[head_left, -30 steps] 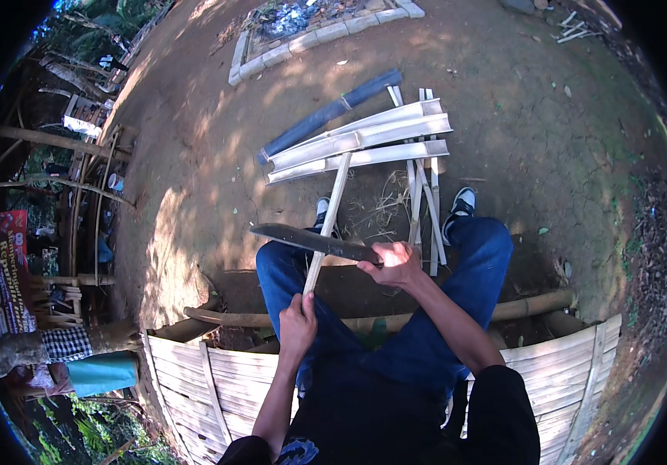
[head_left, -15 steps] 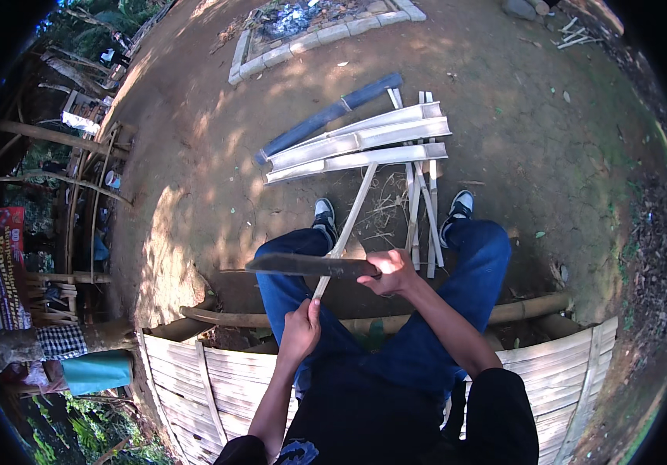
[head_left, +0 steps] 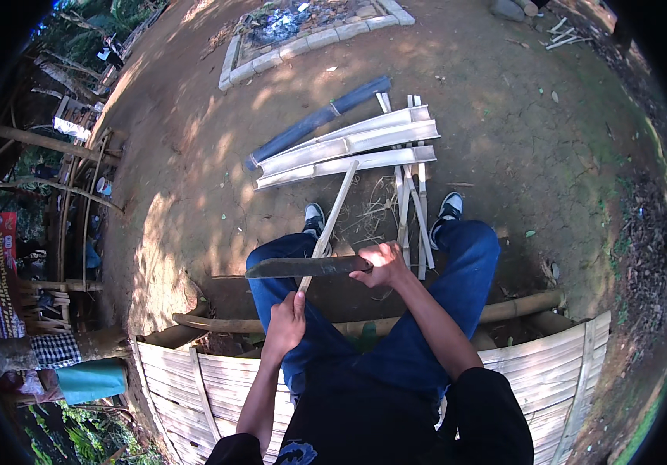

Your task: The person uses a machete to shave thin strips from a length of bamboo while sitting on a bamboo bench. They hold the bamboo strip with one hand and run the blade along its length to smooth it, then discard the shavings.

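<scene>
My left hand (head_left: 285, 325) is closed round the near end of a narrow bamboo strip (head_left: 338, 205), which slants up and away toward the split bamboo. In my right hand (head_left: 384, 263) is the handle of a machete (head_left: 302, 267), its wide dark blade pointing left. The blade lies across the strip, just beyond my left fingers. Beyond my feet rest several pale split bamboo halves (head_left: 349, 145) and a dark, uncut-looking bamboo length (head_left: 318, 122). Several thin bamboo strips (head_left: 403, 205) lie partly under the halves, next to my right shoe.
Fine shavings (head_left: 380, 203) litter the ground between my shoes. A stone-edged fire pit (head_left: 294, 48) with ash lies at the far side. Close by me are a bamboo pole (head_left: 504, 308) and a slatted bamboo bench (head_left: 170, 372). Wooden railings (head_left: 54, 146) stand at the left.
The machete blade has shifted slightly along the strip toward my left hand. The whole view has moved a little, so the ground things sit farther left.
</scene>
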A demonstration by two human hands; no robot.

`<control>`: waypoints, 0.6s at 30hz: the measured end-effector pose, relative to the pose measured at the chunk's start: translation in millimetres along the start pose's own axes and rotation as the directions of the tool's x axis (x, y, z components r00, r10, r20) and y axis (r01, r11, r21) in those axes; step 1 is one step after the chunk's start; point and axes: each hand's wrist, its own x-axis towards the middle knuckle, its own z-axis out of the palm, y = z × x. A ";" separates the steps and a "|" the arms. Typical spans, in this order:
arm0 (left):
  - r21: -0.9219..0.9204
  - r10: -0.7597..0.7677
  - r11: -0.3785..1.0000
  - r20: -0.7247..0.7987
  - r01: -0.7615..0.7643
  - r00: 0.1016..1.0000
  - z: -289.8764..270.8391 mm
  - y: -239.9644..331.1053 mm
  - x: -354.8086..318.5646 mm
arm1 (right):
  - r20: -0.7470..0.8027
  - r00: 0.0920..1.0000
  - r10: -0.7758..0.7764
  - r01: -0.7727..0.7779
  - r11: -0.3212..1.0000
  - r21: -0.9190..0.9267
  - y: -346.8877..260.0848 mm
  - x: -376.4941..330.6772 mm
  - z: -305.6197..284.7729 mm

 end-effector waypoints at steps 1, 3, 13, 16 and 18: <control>-0.014 0.000 1.000 0.012 0.000 1.000 -0.7 0.9 -1.2 | -0.087 0.995 -0.039 0.035 0.998 -0.049 2.9 -1.4 2.3; -0.030 -0.012 0.999 0.008 0.012 1.000 2.1 -2.1 -1.0 | -0.250 0.959 -0.135 0.098 0.983 -0.154 6.9 0.4 3.2; -0.097 0.009 0.995 -0.072 -0.016 0.997 18.2 -19.6 2.9 | -0.320 0.937 -0.138 0.103 0.987 -0.123 9.8 4.4 6.8; -0.330 -0.174 0.928 0.020 0.171 0.985 10.0 -71.9 -5.2 | -0.118 0.940 0.320 -0.335 0.931 -0.143 11.9 16.0 -10.8; -0.564 -0.384 0.756 0.030 0.333 0.923 -18.6 -80.3 -34.5 | -0.229 0.684 0.693 -0.697 0.713 0.076 53.6 28.4 -37.8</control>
